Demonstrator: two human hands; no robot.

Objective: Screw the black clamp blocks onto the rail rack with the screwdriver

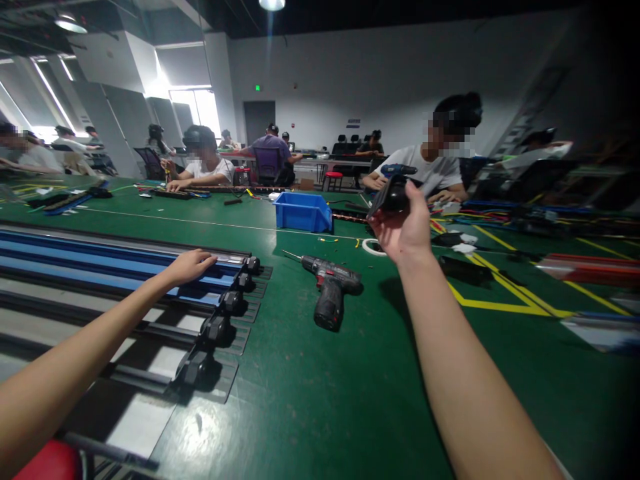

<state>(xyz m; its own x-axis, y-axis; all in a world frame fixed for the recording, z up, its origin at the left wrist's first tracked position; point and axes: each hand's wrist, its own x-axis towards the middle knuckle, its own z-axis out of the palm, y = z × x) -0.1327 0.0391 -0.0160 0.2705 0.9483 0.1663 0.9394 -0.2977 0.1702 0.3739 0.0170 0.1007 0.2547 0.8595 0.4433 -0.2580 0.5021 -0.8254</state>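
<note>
My left hand (193, 265) lies with its fingers stretched out on the end of a long blue and silver metal profile (125, 263), among several laid side by side. These profiles end in black caps with round knob-like fittings (233, 303) and flat slotted plates. Raised above the table, my right hand (413, 230) is closed around a black part (393, 197) with a flat side and a rounded body; its exact kind is not clear. Between my hands, a cordless drill (333, 287) lies on its side, its long bit pointing to the far left.
A blue plastic bin (303, 212) stands beyond the drill, with a white ring (374, 247) to its right. Co-workers sit across the green table (300, 400); one at right holds a blue drill (399, 170). Wires and dark parts (465, 270) lie right. A red stool (47, 460) is near left.
</note>
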